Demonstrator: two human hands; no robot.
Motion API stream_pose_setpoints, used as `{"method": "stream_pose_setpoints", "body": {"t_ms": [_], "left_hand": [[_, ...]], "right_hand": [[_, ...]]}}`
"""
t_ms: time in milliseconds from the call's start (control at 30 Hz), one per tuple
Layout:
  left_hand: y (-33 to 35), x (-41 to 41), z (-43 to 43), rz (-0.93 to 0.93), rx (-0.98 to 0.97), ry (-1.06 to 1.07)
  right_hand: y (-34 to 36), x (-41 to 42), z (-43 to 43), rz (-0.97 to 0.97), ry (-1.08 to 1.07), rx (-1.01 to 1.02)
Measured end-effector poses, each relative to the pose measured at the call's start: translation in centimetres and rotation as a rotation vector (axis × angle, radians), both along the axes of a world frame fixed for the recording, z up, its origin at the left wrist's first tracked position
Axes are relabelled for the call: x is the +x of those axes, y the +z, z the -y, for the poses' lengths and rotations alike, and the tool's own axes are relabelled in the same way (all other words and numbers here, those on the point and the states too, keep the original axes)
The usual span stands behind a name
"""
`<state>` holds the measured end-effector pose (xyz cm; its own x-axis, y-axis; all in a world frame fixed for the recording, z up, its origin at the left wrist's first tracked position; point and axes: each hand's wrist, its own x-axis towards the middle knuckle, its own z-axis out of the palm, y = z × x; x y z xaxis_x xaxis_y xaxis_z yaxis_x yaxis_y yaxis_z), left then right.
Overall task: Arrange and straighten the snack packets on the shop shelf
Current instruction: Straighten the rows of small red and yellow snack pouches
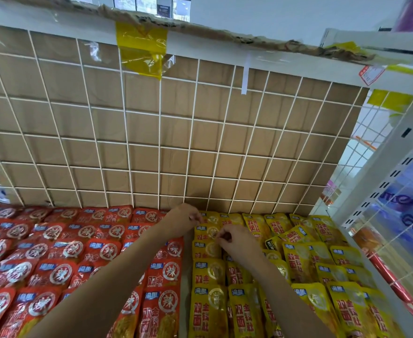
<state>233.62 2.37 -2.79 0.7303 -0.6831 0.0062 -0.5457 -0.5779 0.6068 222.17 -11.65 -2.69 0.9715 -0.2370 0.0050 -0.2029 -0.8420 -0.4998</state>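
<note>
Red snack packets (pixel 54 254) fill the left half of the shelf in rows. Yellow snack packets (pixel 307 259) fill the right half, several of them lying askew near the back right. My left hand (pixel 184 218) reaches to the back of the shelf at the line where red meets yellow, fingers curled at the top edge of a yellow packet (pixel 209 231). My right hand (pixel 237 237) lies just right of it, fingertips pinching the same yellow packet's right side. Both forearms cross over the packets.
A white wire grid (pixel 160 132) backed with brown cardboard stands upright behind the packets. A white perforated shelf post (pixel 381 176) and wire side panel close off the right. Yellow tape (pixel 142 52) hangs from the top rail.
</note>
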Motion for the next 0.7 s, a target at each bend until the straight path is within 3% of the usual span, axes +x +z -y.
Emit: {"method": "stream_pose_setpoints", "body": {"t_ms": [233, 533, 700], "left_hand": [[0.6, -1.1, -1.0, 0.077, -0.058, -0.025], [0.9, -3.3, -2.0, 0.211, 0.111, -0.128], [0.6, -3.3, -1.8, 0.109, 0.079, -0.116]], "right_hand": [[0.9, -2.5, 0.2, 0.158, -0.012, -0.062], [-0.1, -3.8, -0.9, 0.073, 0.106, -0.143], [-0.2, -3.8, -1.4, 0.043, 0.099, -0.136]]}}
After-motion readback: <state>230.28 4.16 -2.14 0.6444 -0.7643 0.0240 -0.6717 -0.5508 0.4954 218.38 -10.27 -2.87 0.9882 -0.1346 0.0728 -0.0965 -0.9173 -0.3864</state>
